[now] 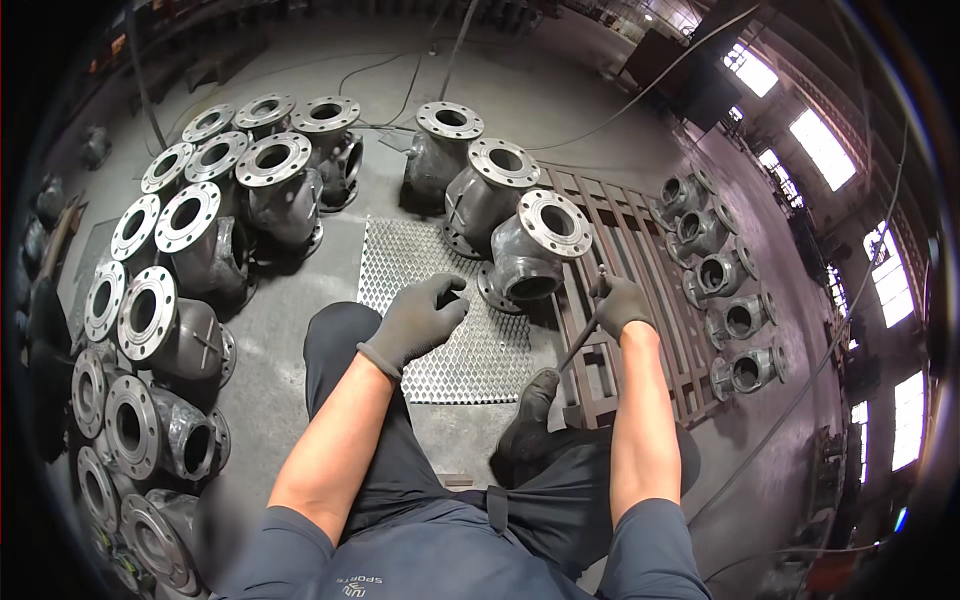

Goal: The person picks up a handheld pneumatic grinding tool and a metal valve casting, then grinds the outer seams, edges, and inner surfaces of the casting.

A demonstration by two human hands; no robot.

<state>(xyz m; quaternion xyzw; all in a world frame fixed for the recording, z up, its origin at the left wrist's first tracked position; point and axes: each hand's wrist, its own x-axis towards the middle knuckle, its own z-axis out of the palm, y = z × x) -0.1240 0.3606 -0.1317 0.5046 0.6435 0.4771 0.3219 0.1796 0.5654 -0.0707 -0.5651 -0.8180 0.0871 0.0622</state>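
Observation:
My left hand [418, 318], in a grey glove, hovers over a silver diamond-patterned metal mat [470, 370]. Its fingers are loosely curled and apart, with nothing visible in them. My right hand [624, 305], gloved alike, is closed round a slim dark rod [578, 350] that slants down toward my shoe. The rod's short upper end sticks out above the fist. Just ahead, between the hands, stands a grey metal valve body [528, 265] with a bright, drilled round flange on top and a side opening facing me. Two similar valve bodies [490, 190] stand behind it.
Rows of flanged valve bodies [190, 340] crowd the floor on my left. A brown slatted metal rack [640, 240] lies to the right, with more valve bodies [715, 275] beyond it. Cables [600, 125] trail across the far floor. My dark shoe [530, 410] rests near the mat.

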